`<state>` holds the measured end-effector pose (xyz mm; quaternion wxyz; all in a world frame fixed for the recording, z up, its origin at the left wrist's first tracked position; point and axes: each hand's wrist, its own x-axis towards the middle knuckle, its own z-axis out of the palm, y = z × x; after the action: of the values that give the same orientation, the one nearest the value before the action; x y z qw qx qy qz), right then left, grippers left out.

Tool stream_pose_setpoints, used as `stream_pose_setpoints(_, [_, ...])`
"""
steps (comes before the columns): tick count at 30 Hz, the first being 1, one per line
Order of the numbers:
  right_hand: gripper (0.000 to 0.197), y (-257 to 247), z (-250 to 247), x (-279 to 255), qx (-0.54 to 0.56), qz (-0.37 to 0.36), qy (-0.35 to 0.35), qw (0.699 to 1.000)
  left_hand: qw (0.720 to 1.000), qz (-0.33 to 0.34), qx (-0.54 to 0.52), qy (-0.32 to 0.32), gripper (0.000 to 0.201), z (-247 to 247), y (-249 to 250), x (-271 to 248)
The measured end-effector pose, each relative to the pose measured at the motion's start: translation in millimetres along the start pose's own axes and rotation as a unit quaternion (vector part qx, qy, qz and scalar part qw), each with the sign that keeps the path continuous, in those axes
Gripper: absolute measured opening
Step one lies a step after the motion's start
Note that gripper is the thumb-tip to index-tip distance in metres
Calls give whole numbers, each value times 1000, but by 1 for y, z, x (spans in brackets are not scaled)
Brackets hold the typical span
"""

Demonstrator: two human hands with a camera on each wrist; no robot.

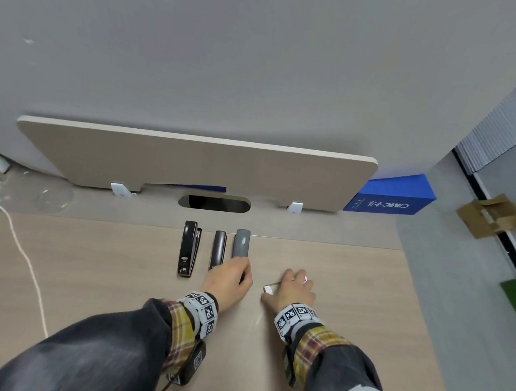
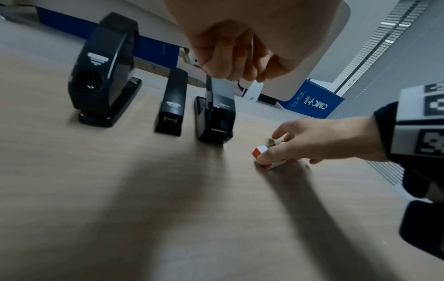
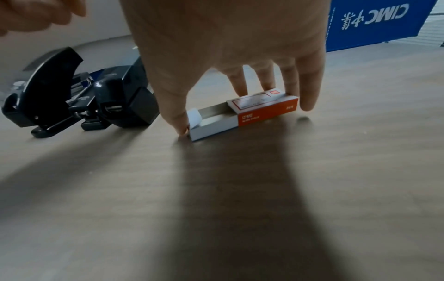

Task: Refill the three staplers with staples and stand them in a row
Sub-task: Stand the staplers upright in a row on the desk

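Three staplers lie side by side near the desk's back edge: a large black stapler (image 1: pixel 189 248), a slim dark stapler (image 1: pixel 218 249) and a grey stapler (image 1: pixel 242 243). My left hand (image 1: pixel 228 278) is at the grey stapler's (image 2: pixel 216 117) near end, fingers (image 2: pixel 228 60) curled on its raised top. To the right, an orange and white staple box (image 3: pixel 261 110) lies on the desk with its tray slid partly out. My right hand (image 1: pixel 294 286) spans it, thumb (image 3: pixel 177 117) at the tray end and fingers behind the sleeve. What is in the tray is hard to make out.
A beige partition board (image 1: pixel 191 165) stands behind the staplers, with an oval cable opening (image 1: pixel 214 203) below it. A blue box (image 1: pixel 389 196) sits at the back right. A white cable (image 1: pixel 26 260) crosses the desk's left side. The desk edge runs down the right.
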<state>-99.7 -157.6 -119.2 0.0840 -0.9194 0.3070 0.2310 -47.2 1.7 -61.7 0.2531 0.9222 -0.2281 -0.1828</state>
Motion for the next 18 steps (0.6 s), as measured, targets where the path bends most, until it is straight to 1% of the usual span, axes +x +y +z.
stream_pose_setpoints(1, [77, 2, 0, 0, 2, -5, 9, 1000, 1000, -3, -10, -6, 13, 4, 3, 0])
stream_pose_setpoints(3, [69, 8, -1, 0, 0, -19, 11, 1000, 999, -18, -38, -17, 14, 9, 9, 0])
stream_pose_setpoints(6, [64, 17, -4, -1, 7, -35, 10, 999, 991, -55, -111, -54, 12, 19, 14, 4])
stream_pose_setpoints(10, [57, 26, -8, -6, 34, -51, 14, 998, 976, -105, -168, -95, 23, 32, 15, 6])
stream_pose_setpoints(12, [54, 30, -10, -9, 48, -56, 15, 997, 965, -128, -197, -116, 20, 36, 16, 5])
stream_pose_setpoints(15, [53, 33, -15, -16, 68, -61, 18, 996, 940, -168, -259, -144, 15, 40, 20, 0])
stream_pose_setpoints(18, [55, 31, -21, -27, 103, -69, 31, 992, 914, -194, -323, -153, 8, 43, 25, -3])
